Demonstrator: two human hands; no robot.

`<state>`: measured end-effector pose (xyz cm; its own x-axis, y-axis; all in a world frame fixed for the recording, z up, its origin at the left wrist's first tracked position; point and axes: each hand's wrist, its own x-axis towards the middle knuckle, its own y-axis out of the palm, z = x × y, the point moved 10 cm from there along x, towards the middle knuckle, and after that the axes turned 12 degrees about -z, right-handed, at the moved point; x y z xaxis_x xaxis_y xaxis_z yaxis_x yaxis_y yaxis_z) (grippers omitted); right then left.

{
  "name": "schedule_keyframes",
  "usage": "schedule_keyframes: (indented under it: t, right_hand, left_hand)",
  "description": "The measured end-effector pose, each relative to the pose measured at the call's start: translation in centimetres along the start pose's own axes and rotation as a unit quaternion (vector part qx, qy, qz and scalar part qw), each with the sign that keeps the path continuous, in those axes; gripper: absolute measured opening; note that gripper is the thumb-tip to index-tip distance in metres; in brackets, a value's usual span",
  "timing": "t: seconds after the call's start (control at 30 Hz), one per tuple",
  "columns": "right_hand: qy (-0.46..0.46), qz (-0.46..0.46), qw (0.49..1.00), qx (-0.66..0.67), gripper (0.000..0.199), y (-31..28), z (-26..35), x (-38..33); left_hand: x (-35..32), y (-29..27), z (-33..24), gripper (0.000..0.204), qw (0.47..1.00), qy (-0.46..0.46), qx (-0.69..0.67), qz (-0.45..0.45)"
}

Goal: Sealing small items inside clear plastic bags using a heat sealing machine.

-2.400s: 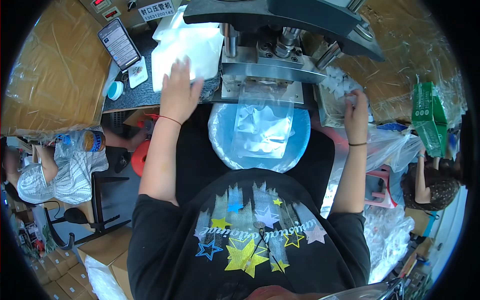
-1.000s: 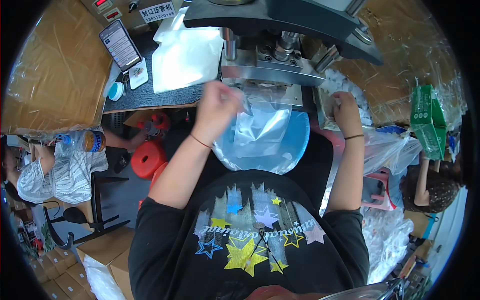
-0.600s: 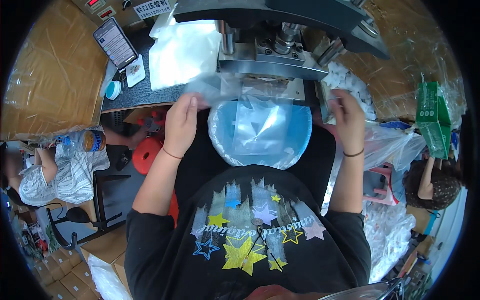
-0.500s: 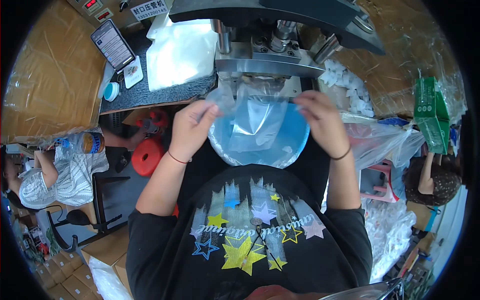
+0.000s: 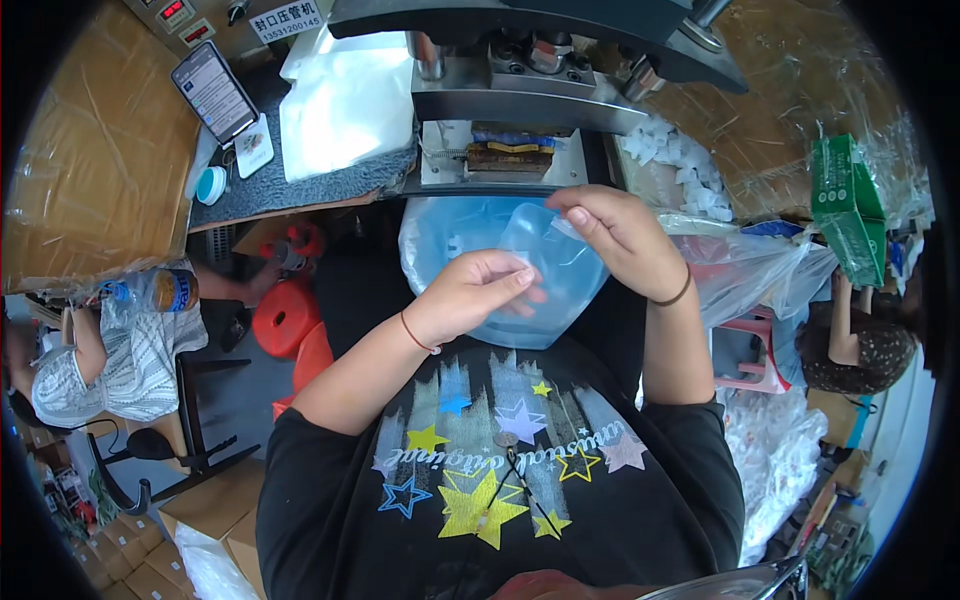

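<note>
In front of my body, my left hand (image 5: 475, 296) is closed, thumb against the fingers, at the lower end of a small clear plastic piece (image 5: 532, 232). My right hand (image 5: 628, 243) pinches that piece's upper right edge between thumb and fingers. Whether it is a bag or a cut-off strip is hard to tell. Below both hands sits a blue basin (image 5: 418, 243) with clear film about its rim. Just beyond it, the press's lower die (image 5: 508, 156) lies uncovered on a metal plate, and the steel press head (image 5: 520, 108) stands raised above it.
A stack of clear plastic bags (image 5: 345, 105) lies on the dark mat left of the press, beside a phone (image 5: 214, 92) and a small round jar (image 5: 211, 185). White scraps (image 5: 690, 170) are heaped at the right. A red stool (image 5: 284, 318) stands lower left. Two other people work at the sides.
The clear bag hanging at the press is no longer there, and the die is exposed. My left hand came down and right; my right hand moved slightly inward. Both now hold a plastic piece over the basin.
</note>
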<state>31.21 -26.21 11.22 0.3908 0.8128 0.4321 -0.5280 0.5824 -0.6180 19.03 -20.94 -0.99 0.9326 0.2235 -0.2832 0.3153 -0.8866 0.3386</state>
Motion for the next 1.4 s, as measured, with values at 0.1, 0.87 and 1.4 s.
schedule_keyframes:
  t: [0.1,0.87,1.4]
  right_hand:
    - [0.020,-0.038,0.993,-0.112,0.032,-2.1,-2.4,0.3]
    - [-0.007,-0.024,0.896,-0.443,0.025,-5.0,-10.5,0.3]
    - [-0.067,-0.086,0.992,0.059,0.013,-0.9,3.9,1.6]
  left_hand:
    - [0.5,-0.3,1.4,0.023,0.998,-0.053,-0.038,-0.004]
    - [-0.3,-14.6,-10.9,0.062,0.493,0.339,0.728,-0.335]
    - [-0.3,-4.4,-4.0,0.019,0.959,0.171,0.190,-0.124]
